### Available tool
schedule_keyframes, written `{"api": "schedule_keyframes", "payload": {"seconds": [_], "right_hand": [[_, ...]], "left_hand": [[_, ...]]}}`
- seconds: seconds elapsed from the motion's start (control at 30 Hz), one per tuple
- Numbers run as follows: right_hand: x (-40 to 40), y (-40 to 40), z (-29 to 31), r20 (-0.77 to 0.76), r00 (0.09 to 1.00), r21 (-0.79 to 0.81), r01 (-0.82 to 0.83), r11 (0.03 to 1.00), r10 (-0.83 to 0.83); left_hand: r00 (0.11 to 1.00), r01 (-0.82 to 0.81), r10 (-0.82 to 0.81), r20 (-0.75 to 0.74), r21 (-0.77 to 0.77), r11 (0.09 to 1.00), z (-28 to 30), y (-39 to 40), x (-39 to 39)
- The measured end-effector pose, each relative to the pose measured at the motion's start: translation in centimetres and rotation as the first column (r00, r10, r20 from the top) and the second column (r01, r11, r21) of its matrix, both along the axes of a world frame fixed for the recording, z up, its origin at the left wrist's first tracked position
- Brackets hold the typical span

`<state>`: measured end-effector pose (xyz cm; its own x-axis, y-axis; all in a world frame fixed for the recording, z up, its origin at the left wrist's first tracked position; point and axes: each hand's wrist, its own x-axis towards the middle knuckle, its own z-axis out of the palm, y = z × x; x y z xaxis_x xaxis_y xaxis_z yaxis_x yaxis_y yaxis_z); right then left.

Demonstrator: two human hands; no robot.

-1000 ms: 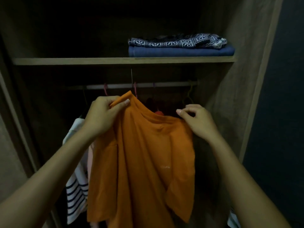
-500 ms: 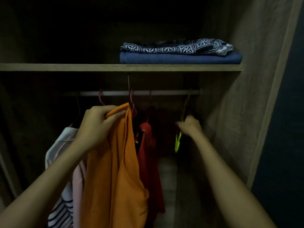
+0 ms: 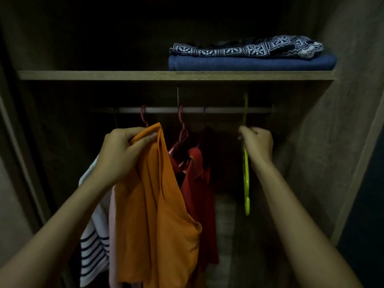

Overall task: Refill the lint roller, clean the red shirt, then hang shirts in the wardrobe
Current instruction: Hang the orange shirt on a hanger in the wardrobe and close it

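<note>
Your left hand [image 3: 122,150] is bunched around the top edge of the orange shirt [image 3: 158,204], fingers and thumb pinching the fabric just below the wardrobe rail [image 3: 195,110], so the shirt hangs limp from your grip in front of the clothes already on the rail. Your right hand [image 3: 256,144] is curled around the neck of the green hanger [image 3: 246,183], toward the right end of the rail; the hanger's hook [image 3: 245,109] reaches up across the rail, though in this dim light you cannot tell whether it rests on it. The body of the hanger dangles edge-on beneath your fist. Between your two hands, the red shirt [image 3: 199,194] hangs from the rail on a pink hanger [image 3: 180,134]. Left of the orange shirt, partly behind your left forearm, a striped shirt [image 3: 93,244] and a pale pink garment [image 3: 112,235] hang below the rail. Above the rail, the shelf [image 3: 104,75] carries a folded blue cloth [image 3: 249,63] with a patterned dark-and-white cloth [image 3: 249,47] lying on top of it, toward the shelf's right end
</note>
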<state>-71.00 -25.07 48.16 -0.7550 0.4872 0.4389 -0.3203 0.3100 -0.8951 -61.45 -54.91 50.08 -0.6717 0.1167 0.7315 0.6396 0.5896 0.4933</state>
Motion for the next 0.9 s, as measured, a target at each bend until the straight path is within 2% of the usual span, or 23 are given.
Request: {"api": "schedule_keyframes", "payload": {"seconds": [0.1,0.17,0.23,0.33,0.43,0.53,0.67,0.8,0.9], "right_hand": [[2.5,-1.1,0.6,-0.138,0.984,-0.011,-0.113,0.994,0.110],[3.9,-1.8,1.0,-0.247,0.939,-0.051,-0.258,0.965,0.238],[5.1,-2.6,0.9,-0.316,0.905,-0.053,-0.315,0.948,0.283],[6.7,-4.4,-0.1,-0.328,0.890,-0.112,-0.368,0.923,0.316],[8.7,-6.8,-1.5,-0.275,0.895,-0.271,-0.422,0.865,0.351],[11.9,-9.2,-1.5,-0.204,0.914,-0.416,-0.405,0.814,0.351],[17.0,-11.6,1.0,-0.329,0.899,-0.605,-0.435,0.667,0.288],[20.1,-14.1,3.5,-0.510,0.825,-0.693,-0.561,0.453,0.243],[21.3,-16.1,4.6,-0.540,0.827,-0.719,-0.550,0.424,0.157]], "left_hand": [[1.000,-0.012,0.012,-0.014,0.005,1.000,-0.2,-0.8,0.8],[1.000,-0.007,0.007,-0.005,0.000,1.000,-0.2,-1.5,1.5],[1.000,0.006,-0.006,0.018,-0.004,1.000,-0.2,-2.1,2.1],[0.999,0.006,-0.005,0.044,-0.034,0.999,-0.2,-3.3,3.3],[0.997,0.032,-0.029,0.078,-0.038,0.999,-0.4,-5.0,4.8],[0.991,0.040,-0.039,0.129,-0.004,0.999,-0.9,-6.8,6.1],[0.981,0.065,-0.080,0.175,0.091,0.994,-1.6,-8.5,7.5],[0.980,0.097,-0.117,0.160,0.130,0.987,-1.5,-9.5,9.1],[0.981,0.123,-0.137,0.137,0.105,0.987,-1.2,-10.1,10.5]]}}
